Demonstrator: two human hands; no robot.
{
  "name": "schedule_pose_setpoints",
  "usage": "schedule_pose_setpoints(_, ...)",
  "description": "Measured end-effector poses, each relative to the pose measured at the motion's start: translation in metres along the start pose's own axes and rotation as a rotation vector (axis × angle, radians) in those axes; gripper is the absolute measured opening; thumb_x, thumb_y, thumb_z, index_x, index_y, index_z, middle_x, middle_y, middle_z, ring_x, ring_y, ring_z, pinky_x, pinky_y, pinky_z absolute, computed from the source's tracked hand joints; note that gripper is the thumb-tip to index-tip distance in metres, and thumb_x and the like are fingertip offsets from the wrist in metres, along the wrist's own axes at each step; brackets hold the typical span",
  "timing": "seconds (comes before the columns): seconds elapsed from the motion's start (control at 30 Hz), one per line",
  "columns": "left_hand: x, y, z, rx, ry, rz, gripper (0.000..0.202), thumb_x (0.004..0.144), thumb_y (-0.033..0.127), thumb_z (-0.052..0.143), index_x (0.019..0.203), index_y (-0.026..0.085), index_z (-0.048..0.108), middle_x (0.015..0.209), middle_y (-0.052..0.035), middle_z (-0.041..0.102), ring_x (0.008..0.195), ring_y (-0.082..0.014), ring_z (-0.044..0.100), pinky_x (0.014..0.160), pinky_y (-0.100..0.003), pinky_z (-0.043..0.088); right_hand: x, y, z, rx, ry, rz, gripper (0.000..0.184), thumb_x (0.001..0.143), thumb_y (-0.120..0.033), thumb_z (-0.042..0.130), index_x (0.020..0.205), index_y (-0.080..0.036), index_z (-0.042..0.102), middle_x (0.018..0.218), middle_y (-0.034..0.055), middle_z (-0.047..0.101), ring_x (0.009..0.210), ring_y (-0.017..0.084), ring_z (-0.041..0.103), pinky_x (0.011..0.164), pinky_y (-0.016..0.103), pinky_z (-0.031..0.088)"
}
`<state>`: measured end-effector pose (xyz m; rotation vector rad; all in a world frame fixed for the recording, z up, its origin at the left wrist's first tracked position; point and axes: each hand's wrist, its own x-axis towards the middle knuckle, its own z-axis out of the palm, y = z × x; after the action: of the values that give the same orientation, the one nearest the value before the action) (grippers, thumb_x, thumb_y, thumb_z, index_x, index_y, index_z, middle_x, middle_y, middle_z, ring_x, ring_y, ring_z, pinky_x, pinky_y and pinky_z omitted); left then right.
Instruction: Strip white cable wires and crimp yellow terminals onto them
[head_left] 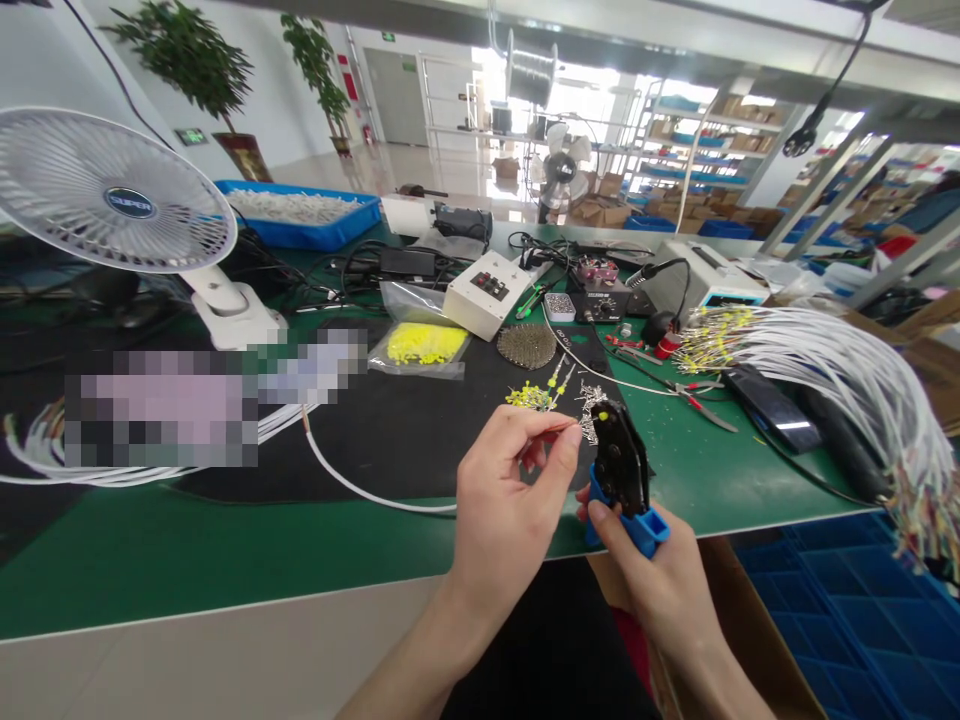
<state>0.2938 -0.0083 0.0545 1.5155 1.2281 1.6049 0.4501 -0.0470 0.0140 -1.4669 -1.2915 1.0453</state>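
My left hand (506,490) pinches a thin reddish wire (561,427) between thumb and fingers, its tip close to the jaws of the crimping pliers (621,450). A white cable (375,496) runs from the left along the bench and passes behind this hand. Wrapped around the blue handles of the pliers is my right hand (664,570). A small yellow piece (603,415) shows at the black tool head. Just behind the jaws lies a heap of small silvery pins (589,400), and beside it a bunch of yellow-capped parts (529,396).
A bag of yellow pieces (424,343) and a white switch box (491,290) lie farther back. At right are red-handled pliers (701,400), a phone (772,405) and a thick bundle of white cables (840,370). A white fan (120,195) stands left.
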Motion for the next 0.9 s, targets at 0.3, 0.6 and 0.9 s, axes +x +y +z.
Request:
schedule_pose_setpoints(0.3, -0.004, 0.001, -0.002, 0.055, -0.014, 0.009, 0.004, 0.096, 0.024, 0.068, 0.095, 0.026, 0.072, 0.09, 0.0027, 0.065, 0.08, -0.0101, 0.059, 0.073, -0.022, 0.049, -0.002, -0.001, 0.002, -0.054, -0.006, -0.051, 0.03, 0.092, -0.048, 0.068, 0.097, -0.019, 0.074, 0.091, 0.0037, 0.074, 0.092, 0.025, 0.068, 0.075, 0.031, 0.046)
schedule_pose_setpoints(0.6, -0.005, 0.0, -0.008, 0.028, -0.054, -0.048, 0.007, 0.096, 0.026, 0.067, 0.097, 0.025, 0.074, 0.093, 0.0005, 0.067, 0.083, -0.0116, 0.061, 0.075, -0.022, 0.05, -0.006, 0.003, 0.007, -0.165, -0.004, -0.136, 0.024, 0.095, -0.043, 0.064, 0.099, -0.02, 0.063, 0.097, 0.0035, 0.073, 0.086, 0.021, 0.067, 0.077, 0.029, 0.049)
schedule_pose_setpoints(0.9, -0.011, 0.001, -0.025, 0.062, -0.086, -0.112, 0.01, 0.097, 0.028, 0.067, 0.098, 0.024, 0.075, 0.091, 0.0, 0.066, 0.082, -0.0116, 0.061, 0.072, -0.021, 0.047, -0.02, 0.018, 0.013, -0.334, -0.053, -0.272, 0.051, 0.095, -0.027, 0.059, 0.143, -0.027, 0.044, 0.132, 0.0085, 0.065, 0.119, 0.025, 0.065, 0.101, 0.039, 0.053)
